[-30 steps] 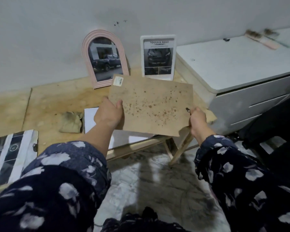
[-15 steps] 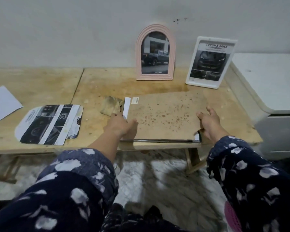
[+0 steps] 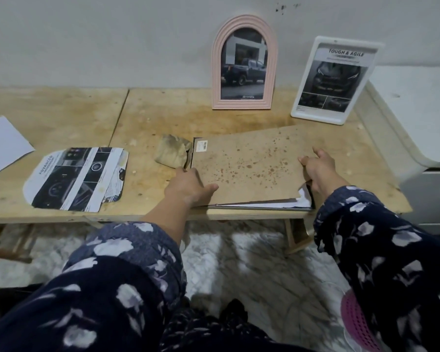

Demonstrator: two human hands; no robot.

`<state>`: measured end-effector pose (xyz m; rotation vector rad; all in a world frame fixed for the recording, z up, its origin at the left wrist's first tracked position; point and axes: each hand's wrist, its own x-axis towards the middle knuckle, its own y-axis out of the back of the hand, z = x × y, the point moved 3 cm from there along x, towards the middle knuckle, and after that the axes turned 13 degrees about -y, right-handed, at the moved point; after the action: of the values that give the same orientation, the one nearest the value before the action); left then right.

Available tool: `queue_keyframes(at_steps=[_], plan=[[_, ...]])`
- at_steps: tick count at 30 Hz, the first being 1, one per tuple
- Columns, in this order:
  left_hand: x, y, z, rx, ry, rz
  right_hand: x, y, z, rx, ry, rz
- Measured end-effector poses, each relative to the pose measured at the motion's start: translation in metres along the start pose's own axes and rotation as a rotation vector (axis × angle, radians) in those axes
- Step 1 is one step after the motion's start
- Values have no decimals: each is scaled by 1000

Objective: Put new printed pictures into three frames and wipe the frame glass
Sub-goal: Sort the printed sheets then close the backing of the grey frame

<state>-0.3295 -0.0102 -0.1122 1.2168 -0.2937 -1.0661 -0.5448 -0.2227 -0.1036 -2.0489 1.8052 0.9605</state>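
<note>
My left hand [image 3: 188, 184] and right hand [image 3: 318, 168] each gripped an end of the backing board [image 3: 249, 163], laid over the third frame [image 3: 264, 206] at the table's [image 3: 163, 118] near edge. The pink frame [image 3: 244, 62] and white frame [image 3: 334, 80] looked finished; this one needed closing and wiping. The rag [image 3: 173, 153] crowded the left; bare table lay behind.
</note>
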Motion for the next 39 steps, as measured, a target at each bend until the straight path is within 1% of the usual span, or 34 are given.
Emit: queue_keyframes(at_steps=[2, 4, 6, 10, 13, 17, 20, 23, 28, 33, 35, 39], plan=[[-1, 0, 1, 29, 7, -6, 1, -1, -2, -52, 15, 11], [-1, 0, 3, 48, 8, -17, 2, -2, -1, -159, 44, 22], [-1, 1, 5, 70, 15, -34, 3, -4, 4, -316, 70, 43], [0, 2, 10, 111, 22, -47, 2, -7, 11, -635, 47, 91], [0, 1, 11, 112, 43, -31, -5, -13, 12, -880, 110, 101], [-1, 3, 16, 131, 69, -37, -16, -15, 23, -1086, 151, 38], [-3, 1, 24, 182, 100, -66, -25, -14, 30, -1288, 185, -8], [-2, 1, 35, 240, 116, -93, -29, -21, 35, -1305, 196, -65], [4, -10, 58, 220, -36, -119, -31, -27, 36, -1311, 189, -107], [9, -25, 68, 166, 0, -133, -30, -27, 37, -1348, 150, -131], [10, -23, 70, 186, -5, -131, -31, -29, 37, -1372, 127, -151], [12, -24, 73, 219, -17, -140, -32, -35, 36, -1407, 99, -139]])
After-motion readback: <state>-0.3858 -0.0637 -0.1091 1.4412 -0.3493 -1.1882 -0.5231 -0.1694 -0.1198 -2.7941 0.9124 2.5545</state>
